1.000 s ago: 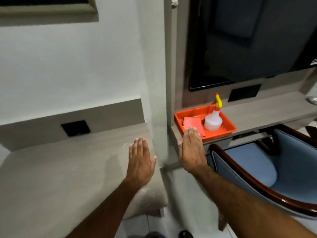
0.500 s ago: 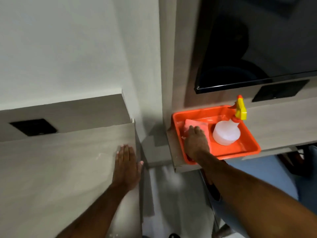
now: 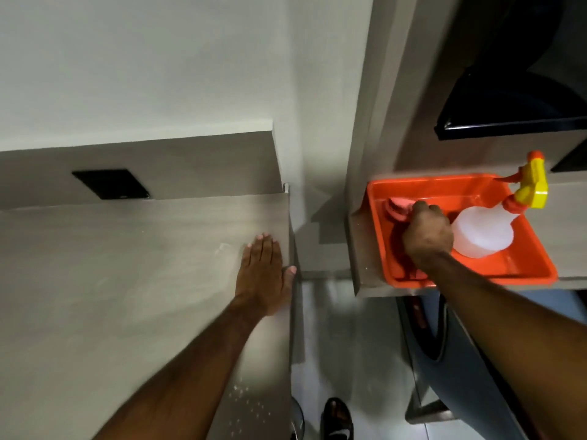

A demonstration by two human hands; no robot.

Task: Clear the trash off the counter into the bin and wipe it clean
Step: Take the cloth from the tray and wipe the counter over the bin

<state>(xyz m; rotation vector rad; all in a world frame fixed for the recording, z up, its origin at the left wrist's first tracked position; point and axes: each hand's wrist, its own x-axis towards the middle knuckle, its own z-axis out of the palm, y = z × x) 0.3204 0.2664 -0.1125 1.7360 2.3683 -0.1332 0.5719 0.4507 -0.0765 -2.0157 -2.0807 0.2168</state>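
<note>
While the left hand (image 3: 265, 274) lies flat, palm down with fingers extended and holding nothing, on the grey wood-grain counter (image 3: 127, 281) at its right edge, the right hand (image 3: 427, 236) reaches into the orange tray (image 3: 521, 271) on the adjacent shelf (image 3: 568, 217). The right hand is curled closed over a pink cloth (image 3: 398, 206), gripping it; part of the cloth shows beyond the knuckles at the tray's rear left, and another pink portion shows below the wrist near the tray's front wall. A translucent white spray bottle (image 3: 482, 233) with a yellow and orange trigger head (image 3: 532, 182) stands in the tray just beside the right hand, on its right. Small white specks (image 3: 244, 404) lie scattered on the counter near its front right corner, beside the left forearm. A black wall outlet (image 3: 111, 184) sits in the grey backsplash behind the counter. A sandalled foot (image 3: 336, 417) shows on the floor between counter and shelf.
</note>
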